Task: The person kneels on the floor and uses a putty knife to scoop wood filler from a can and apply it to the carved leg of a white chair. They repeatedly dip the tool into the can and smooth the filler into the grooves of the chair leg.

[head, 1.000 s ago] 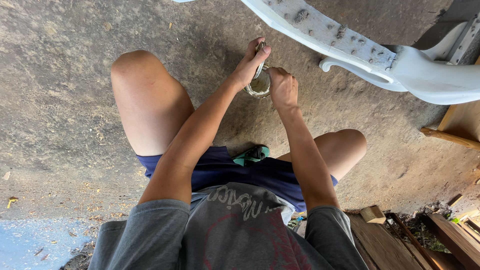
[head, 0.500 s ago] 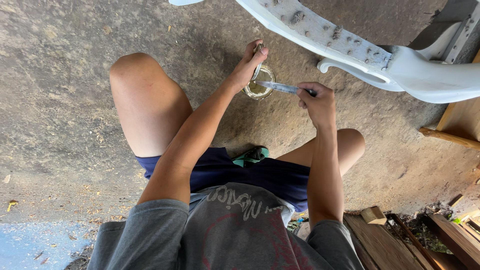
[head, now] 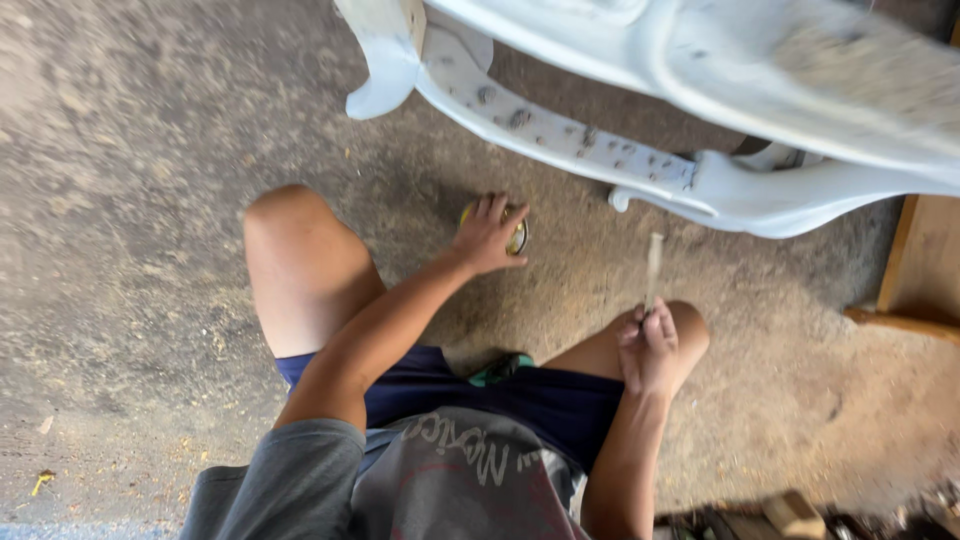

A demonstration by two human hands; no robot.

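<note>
Pulled back toward the knee, right hand (head: pixel 648 350) pinches a stick (head: pixel 654 270); left hand (head: pixel 488 235) covers the small can (head: pixel 517 238), contents hidden.

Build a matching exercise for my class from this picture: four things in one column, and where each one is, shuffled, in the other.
Things:
1. left hand
2. right hand
3. small round can
4. white carved furniture piece

Places:
A. across the top of the view, above the hands
B. on the concrete floor, under a hand
C. fingers gripping a thin flat stick near the knee
D. resting on top of the can

Pairs: 1-D, 2-C, 3-B, 4-A
</note>
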